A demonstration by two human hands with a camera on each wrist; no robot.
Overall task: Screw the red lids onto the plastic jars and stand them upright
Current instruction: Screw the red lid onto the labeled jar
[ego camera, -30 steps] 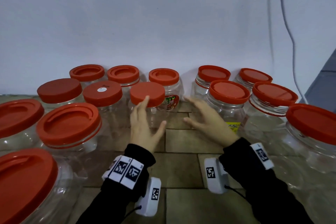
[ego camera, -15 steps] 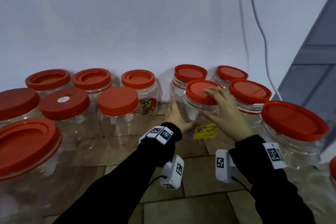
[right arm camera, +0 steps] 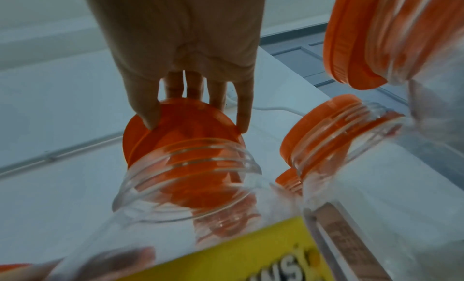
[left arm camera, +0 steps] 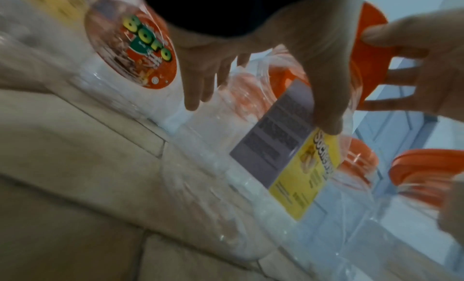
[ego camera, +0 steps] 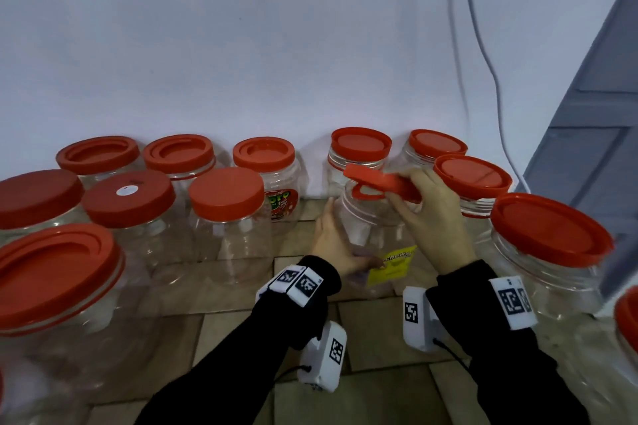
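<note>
A clear plastic jar (ego camera: 376, 228) with a yellow label (ego camera: 393, 264) stands upright on the tiled floor, its mouth uncovered. My left hand (ego camera: 336, 245) grips its left side, thumb on the label in the left wrist view (left arm camera: 326, 110). My right hand (ego camera: 402, 188) pinches a red lid (ego camera: 373, 179) by its rim, tilted just above the jar's mouth and touching it at the near side. In the right wrist view the lid (right arm camera: 180, 122) sits behind the threaded neck (right arm camera: 185, 178), with my fingertips (right arm camera: 150, 118) on its edge.
Several lidded jars crowd the left (ego camera: 228, 217) and the right (ego camera: 549, 252), with more in a row against the white wall (ego camera: 360, 152). A white cable (ego camera: 483, 62) hangs down the wall. A grey door (ego camera: 600, 134) stands at the right. Bare tiles (ego camera: 373, 338) lie in front.
Both hands moved right from the small jar to the yellow-labelled one. The left hand took hold of its side. The lid that sat flat on it is now held tilted above the mouth.
</note>
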